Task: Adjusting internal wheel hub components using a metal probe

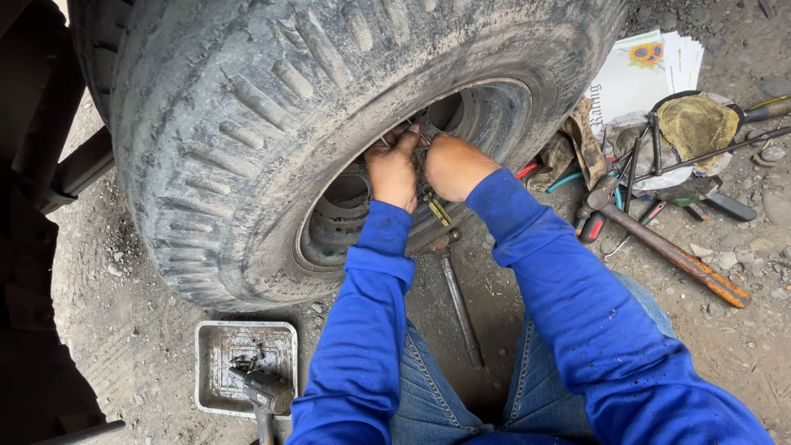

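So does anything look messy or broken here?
Yes. The big grey rubber tyre is muddy and worn. Long rusty metal tools and dirty rags lie scattered on the dirt. A hammer sits half in the square metal tray.

One truck tyre [247, 124], two hands, left [394, 169] and right [453, 165], one metal tray [210, 363], one hammer [265, 395], one long rusty wrench [667, 251].

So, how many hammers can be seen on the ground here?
2. One hammer lies at the metal tray by the left sleeve; the other, a rusty long-handled hammer, lies right of the tyre. The tool pile may hide more.
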